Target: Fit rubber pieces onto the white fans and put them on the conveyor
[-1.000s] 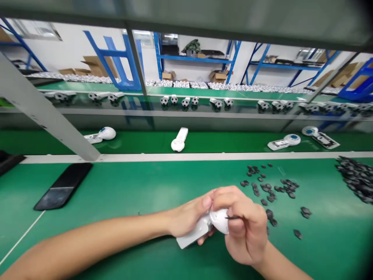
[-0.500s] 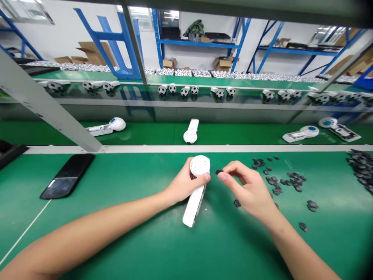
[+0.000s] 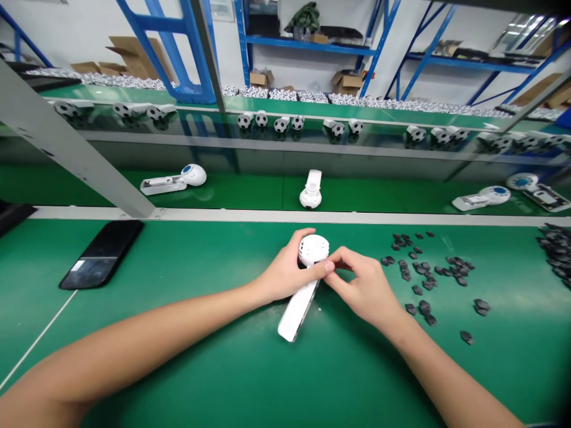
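My left hand (image 3: 289, 270) is closed round the neck of a white plastic device (image 3: 298, 312) with a round, vented head and a long flat handle. Its thumb lies across the front, just below the head. My right hand (image 3: 363, 285) touches the device's right side where head and handle meet, thumb and forefinger pinched together. The small black piece seen in that pinch a moment earlier is hidden by the fingers now. Several loose black pieces (image 3: 428, 270) lie on the green bench to the right of this hand.
A black phone-like slab (image 3: 102, 255) lies at left on the bench (image 3: 200, 368). Beyond the metal rail (image 3: 250, 216), similar white devices (image 3: 311, 189) lie on a green belt. A slanted grey post (image 3: 84, 148) stands at left. More black pieces (image 3: 557, 255) are heaped far right.
My right hand has moved left with the black piece, from beside the device to its side. The devices on the belt have shifted right. The view has tilted down slightly.
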### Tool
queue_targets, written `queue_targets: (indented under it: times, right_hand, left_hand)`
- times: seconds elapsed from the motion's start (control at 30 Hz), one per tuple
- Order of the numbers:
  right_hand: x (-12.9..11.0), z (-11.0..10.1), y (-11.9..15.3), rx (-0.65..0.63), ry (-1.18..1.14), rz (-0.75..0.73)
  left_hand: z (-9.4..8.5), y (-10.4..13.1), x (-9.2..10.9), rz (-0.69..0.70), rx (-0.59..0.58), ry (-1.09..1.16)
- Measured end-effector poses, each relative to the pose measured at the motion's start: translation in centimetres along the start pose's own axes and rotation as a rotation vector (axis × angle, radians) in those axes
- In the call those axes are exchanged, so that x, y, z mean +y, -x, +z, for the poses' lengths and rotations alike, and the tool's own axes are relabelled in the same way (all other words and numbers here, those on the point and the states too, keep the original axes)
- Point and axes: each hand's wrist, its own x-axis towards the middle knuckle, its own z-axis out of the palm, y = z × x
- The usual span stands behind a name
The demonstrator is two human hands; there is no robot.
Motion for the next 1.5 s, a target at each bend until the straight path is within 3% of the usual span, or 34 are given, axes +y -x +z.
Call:
queue_targets:
  times: [0.3,0.5,0.83,0.93,1.03,1.17,1.27,1.37,1.5]
  right_hand:
    - [0.2,0.3,-0.2,0.01,-0.104,0.091]
    - [0.8,0.3,-0.2,-0.006,0.043,0.094]
    - [1.2,0.4,-0.3,-0.055,0.217,-0.004]
    - [0.5,-1.0,-0.9,-0.132,0.19,-0.034]
    - [0.8,-4.0,-1.2,-0.182,0.2,-0.006]
    - [3.7,-9.4,-0.4,-0.079,0.418,0.301]
    - [6.5,-12.3,0.4,-0.201,0.458,0.498]
    - [8.2,-13.2,0.8,-0.28,0.432,0.587]
    - [8.7,-12.7,0.4,-0.281,0.415,0.597]
  left_hand:
    - [-0.1,-0.1,-0.3,-0.068,-0.083,0.129]
    - [0.1,0.0,0.2,-0.036,-0.075,0.018]
    - [0.0,0.3,0.2,-0.069,-0.136,0.18]
    - [-0.2,-0.1,0.4,-0.147,-0.153,0.315]
    - [-0.6,-0.4,0.6,-0.214,-0.151,0.356]
    - [-0.9,-0.1,1.0,-0.194,-0.187,0.344]
    - [-0.9,0.2,1.2,-0.193,-0.206,0.346]
    - [-1.0,0.3,1.3,-0.19,-0.257,0.318]
    - [-1.0,0.2,1.2,-0.191,-0.277,0.301]
